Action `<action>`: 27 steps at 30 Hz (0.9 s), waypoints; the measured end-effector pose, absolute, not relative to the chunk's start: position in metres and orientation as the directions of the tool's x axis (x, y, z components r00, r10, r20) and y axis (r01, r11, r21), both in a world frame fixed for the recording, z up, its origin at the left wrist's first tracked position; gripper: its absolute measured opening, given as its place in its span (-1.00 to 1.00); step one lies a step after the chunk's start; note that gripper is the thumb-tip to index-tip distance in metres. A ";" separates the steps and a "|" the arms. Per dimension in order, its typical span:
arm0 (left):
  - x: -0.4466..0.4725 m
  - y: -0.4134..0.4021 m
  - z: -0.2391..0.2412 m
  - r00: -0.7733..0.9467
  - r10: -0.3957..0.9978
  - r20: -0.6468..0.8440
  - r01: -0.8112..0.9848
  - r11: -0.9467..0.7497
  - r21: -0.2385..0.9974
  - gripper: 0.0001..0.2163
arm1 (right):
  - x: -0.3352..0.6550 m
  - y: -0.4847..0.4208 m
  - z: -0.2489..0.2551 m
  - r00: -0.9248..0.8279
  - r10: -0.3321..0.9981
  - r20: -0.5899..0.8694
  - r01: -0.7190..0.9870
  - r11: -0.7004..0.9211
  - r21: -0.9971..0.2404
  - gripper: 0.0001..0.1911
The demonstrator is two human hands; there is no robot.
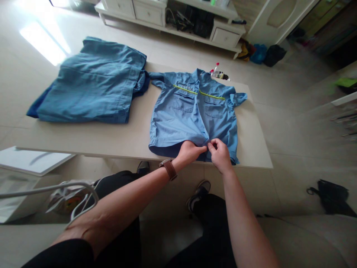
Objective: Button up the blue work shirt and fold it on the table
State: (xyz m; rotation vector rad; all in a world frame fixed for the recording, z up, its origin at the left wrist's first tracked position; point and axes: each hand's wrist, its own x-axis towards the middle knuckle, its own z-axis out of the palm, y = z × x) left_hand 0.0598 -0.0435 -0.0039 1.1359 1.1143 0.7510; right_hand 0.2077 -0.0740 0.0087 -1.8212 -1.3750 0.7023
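A light blue short-sleeved shirt (181, 123) lies front side up on the white table (92, 143), collar pointing away from me. Yellow-green piping runs across its chest above two pockets. At the bottom of its front placket, my left hand (189, 152) pinches the hem edge between thumb and fingers; a brown watch strap circles that wrist. Close beside it, almost touching, my right hand (220, 153) is closed on the same lower front edge. The hem's left part is lifted, showing a dark inside. Any button between my fingertips is hidden.
A pile of folded blue garments (92, 85) covers the table's left part. Bottles with red caps (216, 67) stand beyond the collar. A white cabinet (149, 15) is across the floor, and plastic bags (259, 54) lie by it. A grey cable (55, 188) curves at lower left.
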 end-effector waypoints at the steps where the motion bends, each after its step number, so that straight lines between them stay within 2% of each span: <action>1: 0.060 -0.043 -0.004 0.311 0.906 -0.288 0.061 0.284 0.957 -0.62 | 0.207 -0.074 0.009 0.278 0.960 0.009 0.560 -0.155 -0.814 -0.74; 9: 0.058 -0.041 -0.005 0.327 0.908 -0.261 -0.011 0.280 0.960 -0.67 | 0.207 -0.075 0.010 0.281 0.959 0.024 0.564 -0.146 -0.813 -0.74; 27: 0.054 -0.036 0.002 0.376 0.911 -0.167 -0.053 0.201 0.978 -0.77 | 0.215 -0.071 0.003 0.260 0.964 -0.056 0.408 -0.163 -0.898 -0.64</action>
